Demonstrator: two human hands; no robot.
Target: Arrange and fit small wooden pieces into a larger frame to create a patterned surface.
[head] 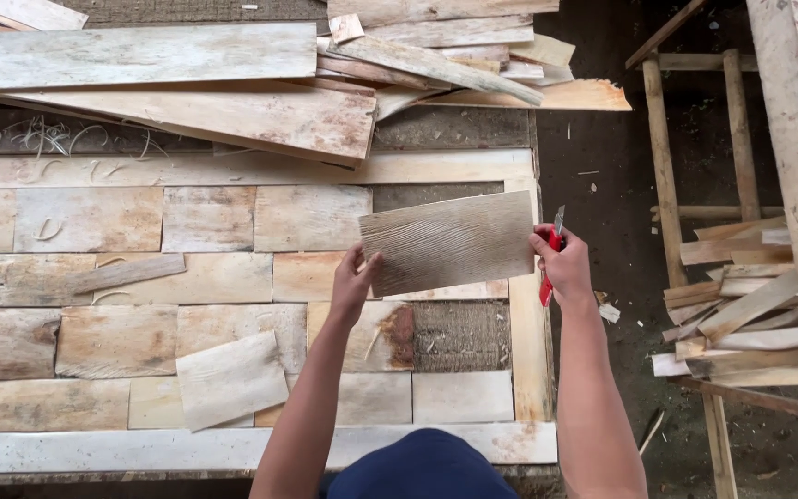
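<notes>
While left hand (355, 280) pinches grey veneer sheet (448, 242) edge, right hand (562, 263) grips opposite edge plus red cutter (551, 259); cutter body mostly hidden by fingers, sheet covers panel (233, 305) beneath.

Woodworking workshop, stacked planks (168, 88), offcuts (741, 314), dirt floor (602, 185)

L hand (355, 280) & R hand (561, 263) hold a grey veneer sheet (448, 240) by its edges, fingers pinching each side. R fingers also grip a red cutter (551, 254), blade up. Below the fingers: patchwork panel (140, 277); scrap pile (741, 314) right of R fingers.
</notes>
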